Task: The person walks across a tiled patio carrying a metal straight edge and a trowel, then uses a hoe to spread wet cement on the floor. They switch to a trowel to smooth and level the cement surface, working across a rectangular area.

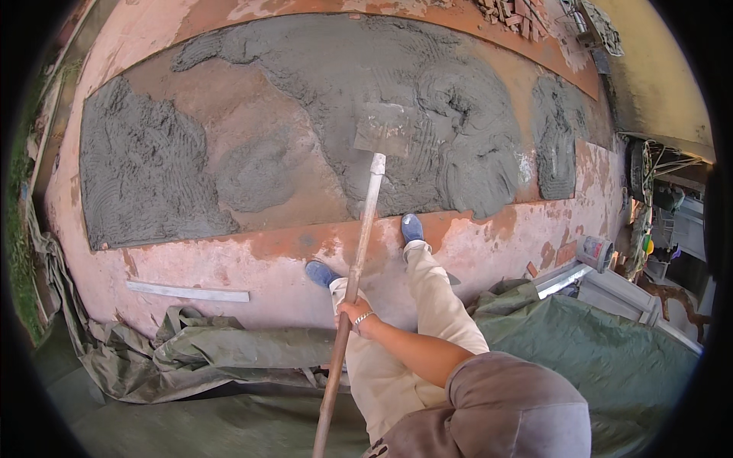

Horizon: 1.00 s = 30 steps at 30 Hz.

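My right hand (355,314), with a metal band at the wrist, is wrapped round the long wooden handle of a square-bladed shovel (352,286). The handle runs from the lower edge up to a pale socket. Its flat, cement-smeared blade (383,130) rests on or just above the wet grey mortar (328,76). That mortar lies in a thick, uneven layer across a reddish slab (237,95), with thinner smears and bare patches between the heaps. My left hand is out of view. My blue shoes (411,227) stand at the mortar's near edge.
A pale straight board (188,291) lies on the pinkish floor at left. Green tarpaulin (244,347) bunches along the near side. A mortar-stained bucket (594,253) stands at right, near planks and clutter. Broken bricks (519,15) are piled at the far edge, beside a yellowish wall (660,84).
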### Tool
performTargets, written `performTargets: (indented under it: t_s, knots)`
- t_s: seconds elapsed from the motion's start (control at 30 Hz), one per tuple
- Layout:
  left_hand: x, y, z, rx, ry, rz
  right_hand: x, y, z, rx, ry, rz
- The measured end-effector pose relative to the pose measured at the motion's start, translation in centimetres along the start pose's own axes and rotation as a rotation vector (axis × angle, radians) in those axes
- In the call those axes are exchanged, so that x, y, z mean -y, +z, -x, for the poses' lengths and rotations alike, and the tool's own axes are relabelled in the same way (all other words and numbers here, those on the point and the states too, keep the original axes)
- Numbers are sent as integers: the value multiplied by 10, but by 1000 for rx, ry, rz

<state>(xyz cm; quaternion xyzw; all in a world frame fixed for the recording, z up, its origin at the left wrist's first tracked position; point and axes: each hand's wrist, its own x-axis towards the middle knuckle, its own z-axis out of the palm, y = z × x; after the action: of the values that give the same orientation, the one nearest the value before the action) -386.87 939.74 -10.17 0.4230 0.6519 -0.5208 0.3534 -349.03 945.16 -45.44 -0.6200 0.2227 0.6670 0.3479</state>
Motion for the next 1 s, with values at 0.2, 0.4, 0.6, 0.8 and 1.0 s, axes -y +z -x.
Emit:
performTargets:
  t_s: [0.2, 0.4, 0.6, 0.8, 1.0]
  knots:
    - [-90, -30, 9, -126, 29, -148, -7, -31, -8, -178, 280, -448]
    - [-193, -26, 26, -231, 47, -232, 45, -111, -73, -225, 347, -501]
    - [-280, 25, 6, -116, 81, -299, 165, -281, -186, -395, 116, -323]
    - [-308, 101, -50, -239, 189, -221, 187, -341, -212, -366, -80, -252]
    - [-258, 146, -101, -165, 163, -135, 174, -314, -185, -497, -14, -247]
